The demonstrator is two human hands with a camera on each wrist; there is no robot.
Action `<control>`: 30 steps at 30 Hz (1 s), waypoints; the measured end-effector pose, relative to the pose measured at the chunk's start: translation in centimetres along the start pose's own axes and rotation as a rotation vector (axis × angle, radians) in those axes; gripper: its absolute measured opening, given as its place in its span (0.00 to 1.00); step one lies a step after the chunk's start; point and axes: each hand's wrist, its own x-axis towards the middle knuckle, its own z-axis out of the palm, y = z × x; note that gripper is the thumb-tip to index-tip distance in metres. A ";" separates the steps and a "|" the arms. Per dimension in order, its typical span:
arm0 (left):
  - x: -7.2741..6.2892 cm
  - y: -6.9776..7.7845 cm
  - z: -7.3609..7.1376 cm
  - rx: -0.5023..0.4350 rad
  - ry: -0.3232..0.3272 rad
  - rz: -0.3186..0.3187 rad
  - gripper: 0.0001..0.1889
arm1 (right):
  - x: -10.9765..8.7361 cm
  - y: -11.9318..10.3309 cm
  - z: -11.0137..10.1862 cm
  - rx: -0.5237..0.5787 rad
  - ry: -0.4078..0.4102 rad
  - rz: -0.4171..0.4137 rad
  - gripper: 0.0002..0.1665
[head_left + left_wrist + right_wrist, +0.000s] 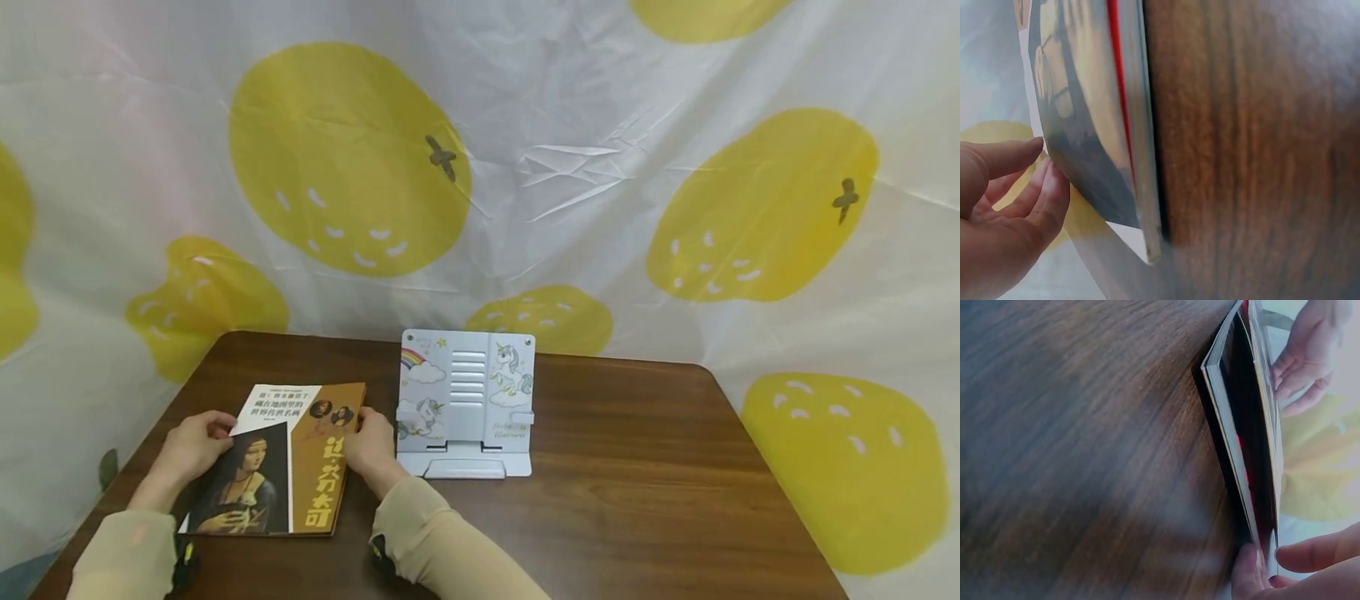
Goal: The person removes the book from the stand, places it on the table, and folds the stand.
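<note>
One brown, white and black paper book, marked "世界传世名画", lies near the left edge of a brown wooden table; the right hand pinches its right side, and the left hand touches its left side with bent fingers, but I can't tell if it grips. One white flat-backed stand with two unicorns says "Unicorn", with wide tabletop to its right.
</note>
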 end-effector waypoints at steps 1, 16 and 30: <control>0.0 0.0 0.0 0.008 -0.001 0.009 0.14 | 0.0 0.0 0.0 -0.017 0.000 -0.006 0.24; 0.3 0.6 -0.6 0.046 -0.087 0.050 0.23 | -1.0 -1.4 -1.4 -0.172 -0.127 -0.134 0.39; 0.2 3.7 -1.4 0.128 -0.085 0.108 0.26 | -2.8 -2.8 -5.3 -0.272 -0.257 -0.285 0.35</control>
